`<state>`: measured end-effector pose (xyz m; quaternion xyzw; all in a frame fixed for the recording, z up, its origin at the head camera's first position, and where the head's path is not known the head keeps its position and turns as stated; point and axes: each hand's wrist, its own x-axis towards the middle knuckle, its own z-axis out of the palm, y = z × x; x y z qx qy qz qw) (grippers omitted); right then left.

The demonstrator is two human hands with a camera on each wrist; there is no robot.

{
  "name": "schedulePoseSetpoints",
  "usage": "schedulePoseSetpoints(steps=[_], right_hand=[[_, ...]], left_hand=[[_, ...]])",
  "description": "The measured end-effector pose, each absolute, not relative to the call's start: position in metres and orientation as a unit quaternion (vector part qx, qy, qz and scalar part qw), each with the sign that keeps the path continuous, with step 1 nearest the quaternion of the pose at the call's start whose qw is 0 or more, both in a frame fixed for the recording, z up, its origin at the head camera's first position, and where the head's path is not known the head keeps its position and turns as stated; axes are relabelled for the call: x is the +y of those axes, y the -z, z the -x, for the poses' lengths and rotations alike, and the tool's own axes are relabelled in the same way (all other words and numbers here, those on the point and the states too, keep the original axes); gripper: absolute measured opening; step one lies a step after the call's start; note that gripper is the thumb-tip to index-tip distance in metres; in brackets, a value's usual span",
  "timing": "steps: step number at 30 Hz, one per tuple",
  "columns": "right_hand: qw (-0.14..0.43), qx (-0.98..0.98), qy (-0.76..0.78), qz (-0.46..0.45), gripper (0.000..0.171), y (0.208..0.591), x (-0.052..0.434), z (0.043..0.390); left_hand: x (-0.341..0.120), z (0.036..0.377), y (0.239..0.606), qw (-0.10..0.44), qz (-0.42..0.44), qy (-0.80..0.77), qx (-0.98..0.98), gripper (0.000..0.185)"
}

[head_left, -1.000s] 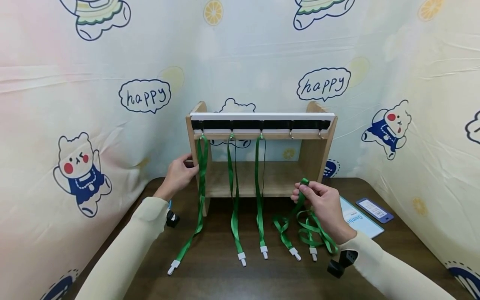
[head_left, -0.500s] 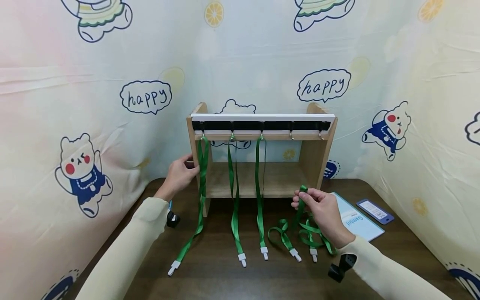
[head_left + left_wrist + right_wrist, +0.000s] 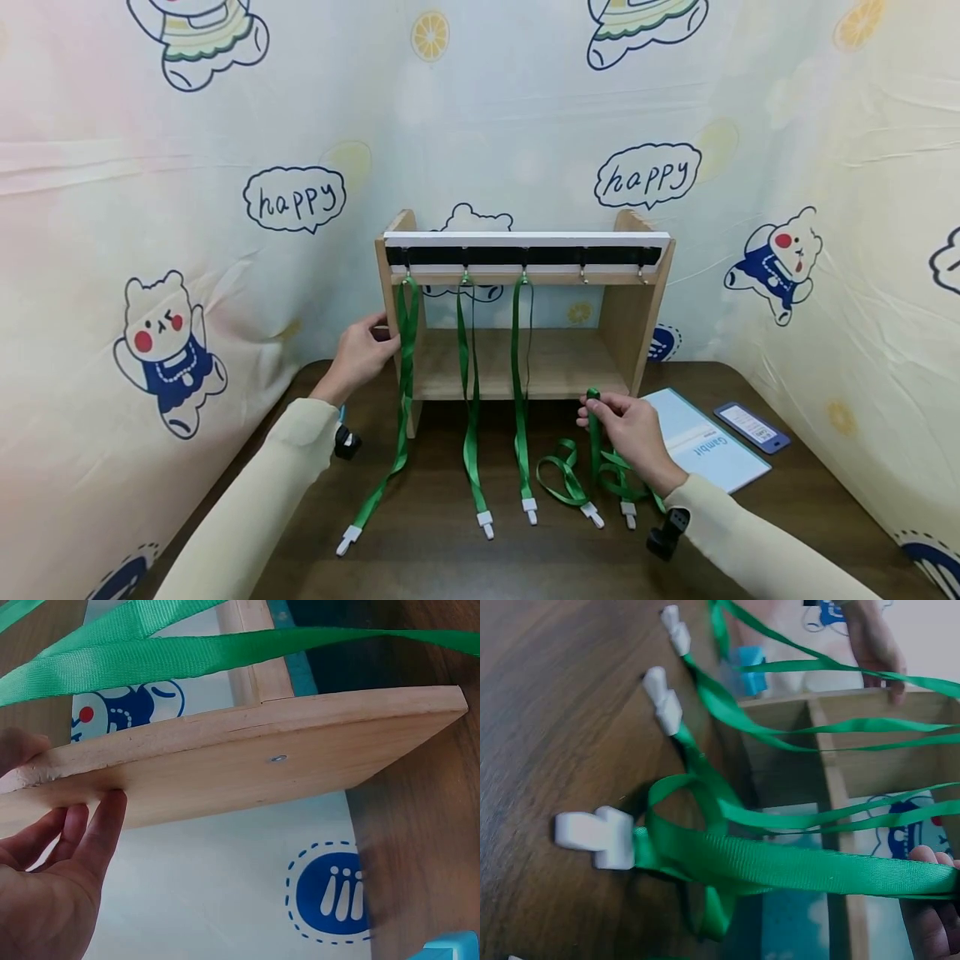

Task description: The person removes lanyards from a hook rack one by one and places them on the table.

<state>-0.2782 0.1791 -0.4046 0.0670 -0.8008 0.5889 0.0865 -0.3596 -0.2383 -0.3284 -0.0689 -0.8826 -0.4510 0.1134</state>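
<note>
Green lanyard [image 3: 595, 421] is pinched at its folded top by the right hand [image 3: 630, 433]; its strap runs down and toward the person from the grip, white clip [image 3: 592, 515] lying on the desk [image 3: 787, 500]. Two bare hooks [image 3: 582, 271] sit up and beyond the grip, on the rack [image 3: 637, 317]. Left hand [image 3: 360, 354] grips the rack's left side panel, well apart from the lanyard.

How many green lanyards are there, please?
5: three hang from the rack's left, second and third hooks; two lie on the table, one loose, one pinched.
</note>
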Motion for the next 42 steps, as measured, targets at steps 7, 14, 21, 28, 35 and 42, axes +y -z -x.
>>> schedulePoseSetpoints(steps=[7, 14, 21, 28, 35, 42], right_hand=[[0.092, -0.811, -0.572, -0.078, 0.023, 0.423, 0.171, 0.288], [0.079, -0.816, -0.569, -0.063, 0.023, 0.437, 0.167, 0.295], [0.078, -0.830, -0.551, -0.043, 0.022, 0.451, 0.164, 0.301], [0.088, -0.850, -0.518, -0.025, 0.021, 0.456, 0.159, 0.302], [0.098, -0.870, -0.482, -0.016, 0.021, 0.462, 0.158, 0.305], [0.096, -0.876, -0.472, -0.013, 0.019, 0.468, 0.156, 0.308]], left_hand=[[-0.239, 0.359, 0.328, 0.111, 0.070, 0.457, -0.880, 0.053], [-0.237, 0.359, 0.328, 0.113, 0.068, 0.455, -0.881, 0.052], [-0.238, 0.359, 0.330, 0.115, 0.070, 0.451, -0.882, 0.054], [-0.238, 0.360, 0.329, 0.112, 0.068, 0.455, -0.881, 0.054], [-0.239, 0.360, 0.328, 0.113, 0.068, 0.459, -0.879, 0.055], [-0.240, 0.359, 0.330, 0.106, 0.065, 0.458, -0.880, 0.054]])
